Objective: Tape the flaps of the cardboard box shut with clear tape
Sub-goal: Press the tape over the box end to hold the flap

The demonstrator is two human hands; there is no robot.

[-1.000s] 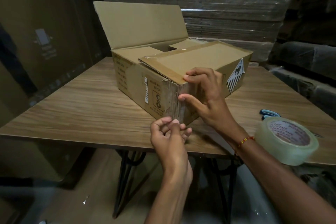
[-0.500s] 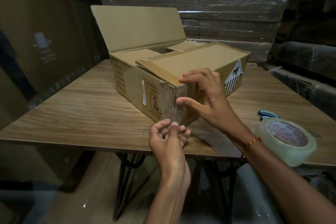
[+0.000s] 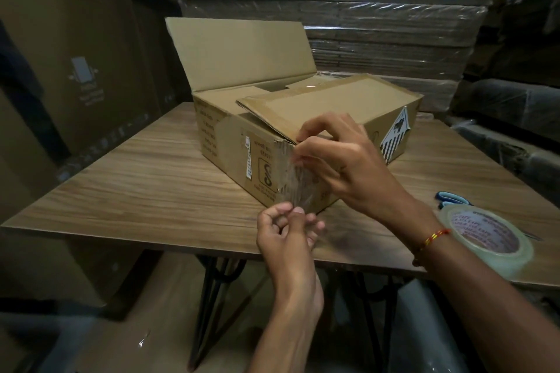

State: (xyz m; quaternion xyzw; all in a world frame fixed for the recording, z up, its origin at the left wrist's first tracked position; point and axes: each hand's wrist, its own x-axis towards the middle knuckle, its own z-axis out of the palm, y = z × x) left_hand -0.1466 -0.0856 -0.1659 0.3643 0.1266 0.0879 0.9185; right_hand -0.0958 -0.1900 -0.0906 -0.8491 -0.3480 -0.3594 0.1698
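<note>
A brown cardboard box [image 3: 230,142] sits on the wooden table [image 3: 136,185]. Its far long flap [image 3: 239,51] stands upright and its near long flap [image 3: 327,100] lies folded down over the top. A strip of clear tape [image 3: 298,188] stretches down the box's near corner. My left hand [image 3: 288,233] pinches the strip's lower end just off the table's front edge. My right hand [image 3: 339,157] holds the strip's upper end with its fingertips at the top of that corner. The clear tape roll [image 3: 488,239] lies flat on the table at the right.
Blue-handled scissors [image 3: 451,200] lie just behind the tape roll. Shrink-wrapped stacks of flat cardboard [image 3: 363,9] stand behind the table and large cartons [image 3: 75,70] at the left. Black metal table legs [image 3: 209,297] show below the front edge.
My right hand has lifted off the box's side and its fingertips have gone up to the top corner. The tape strip now shows taut between both hands. The left hand has stayed put.
</note>
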